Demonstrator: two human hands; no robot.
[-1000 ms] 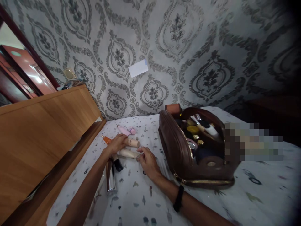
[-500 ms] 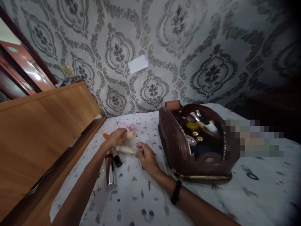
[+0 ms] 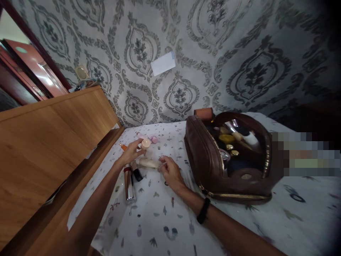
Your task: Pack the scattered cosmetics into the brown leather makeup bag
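Observation:
My left hand (image 3: 131,151) has its thumb and fingers around a small container with a pale peach cap (image 3: 146,143), above the patterned sheet. Beneath it a cream-coloured tube (image 3: 149,163) lies on the sheet, and the fingertips of my right hand (image 3: 170,171) are closed on its right end. Near my left hand lie a shiny metallic bottle (image 3: 129,186), a black-ended item (image 3: 137,174) and an orange item (image 3: 123,146). Just behind the peach cap is a pink item (image 3: 153,139).
An open brown bag (image 3: 202,160) full of cosmetics and brushes stands to the right. At the left rises a wooden headboard (image 3: 61,131). Behind is a patterned wall (image 3: 181,96) with a white paper (image 3: 163,64). A blurred patch covers the far right.
My left hand has turned and lifted the peach-capped container slightly, so its cap now faces up. My right hand stays at the tube's end. The view has shifted a little.

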